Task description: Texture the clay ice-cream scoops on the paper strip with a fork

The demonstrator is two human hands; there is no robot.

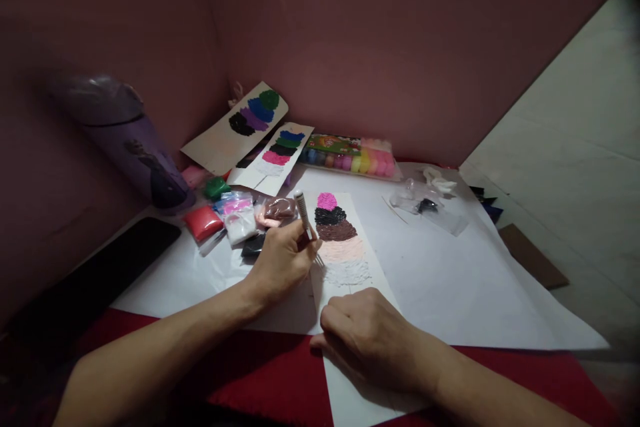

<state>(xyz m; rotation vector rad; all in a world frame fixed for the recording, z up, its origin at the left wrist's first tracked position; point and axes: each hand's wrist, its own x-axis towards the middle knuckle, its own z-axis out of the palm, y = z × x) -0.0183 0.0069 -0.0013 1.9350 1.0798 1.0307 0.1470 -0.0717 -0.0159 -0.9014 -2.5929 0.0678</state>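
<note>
**Clay colours being worked on a card strip**

A long white card strip point(350, 400) lies near the middle of the worktop point(500, 373), running from the near edge away to the far side. On its far half, five textured patches are stacked: pink point(327, 201), black point(330, 215), brown point(336, 231), pale peach point(343, 250) and white point(347, 272). The near half is left bare, so the work appears to be partly done.

The left hand point(283, 260) is closed around a white pen-like tool point(303, 210), its lower tip hidden at the strip's left edge beside the peach patch. The right hand point(370, 340) is curled loosely shut, with nothing gripped, and is rested on the strip just near of the white patch.

A large white paper sheet point(450, 280) is spread under the strip. Small clay bags point(239, 217) and a red packet point(203, 222) are gathered to the left. Two other cards point(240, 123), already covered with colour patches, are propped at the far left, and a box of coloured tubs point(350, 155) stands against the far wall. A purple bottle point(135, 147) and a dark phone point(107, 260) are seen at the left, and clear wrappers point(425, 203) to the right.
</note>
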